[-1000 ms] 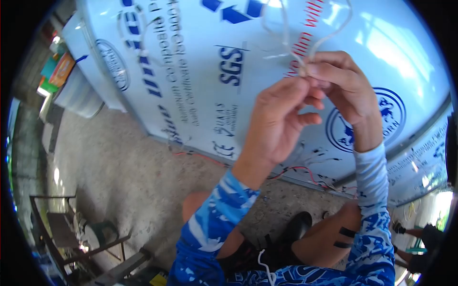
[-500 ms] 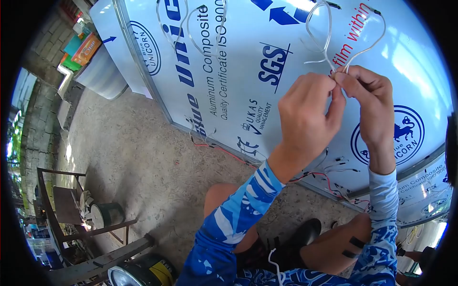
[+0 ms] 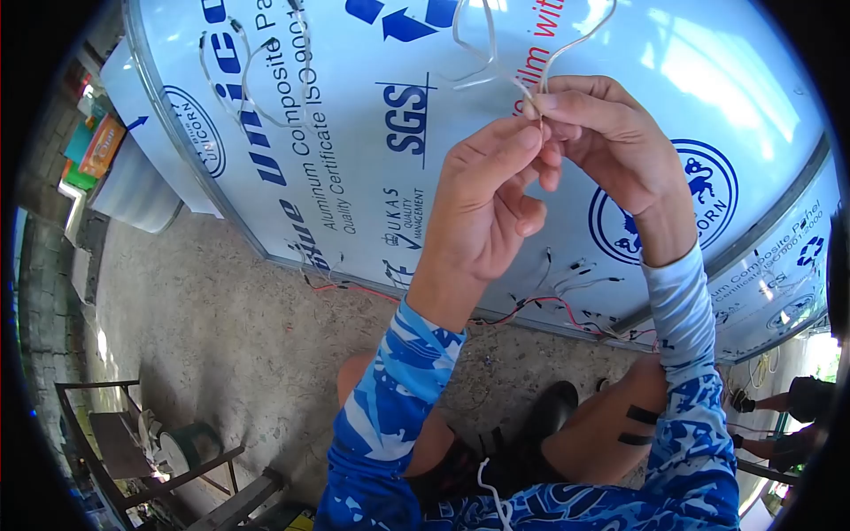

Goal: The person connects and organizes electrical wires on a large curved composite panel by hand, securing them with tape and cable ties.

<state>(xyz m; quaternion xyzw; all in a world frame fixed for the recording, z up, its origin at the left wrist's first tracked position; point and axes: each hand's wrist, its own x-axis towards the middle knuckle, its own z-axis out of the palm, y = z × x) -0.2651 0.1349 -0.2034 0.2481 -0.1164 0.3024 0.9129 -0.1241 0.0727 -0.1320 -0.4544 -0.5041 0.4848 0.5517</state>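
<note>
Thin white wires (image 3: 567,46) run up from my fingertips over the printed panel (image 3: 496,177), one looping to the right and others to the left. My right hand (image 3: 615,133) pinches the wires between thumb and forefinger. Just beneath it, my left hand (image 3: 491,195) is closed at thumb and forefinger on the wire ends, its other fingers curled loosely. The fingertips of both hands almost touch and partly hide the join between the wires.
More white wires with black ends (image 3: 248,84) lie on the panel's upper left. Red and white wiring (image 3: 540,301) follows its lower edge. A light tub (image 3: 142,190) stands at left, a rusty metal frame (image 3: 115,451) at lower left. Another person's legs (image 3: 797,425) show at right.
The view has shifted, so panel and hands sit further left. My left hand has turned, showing its thumb and curled fingers more; both hands stay at the wires.
</note>
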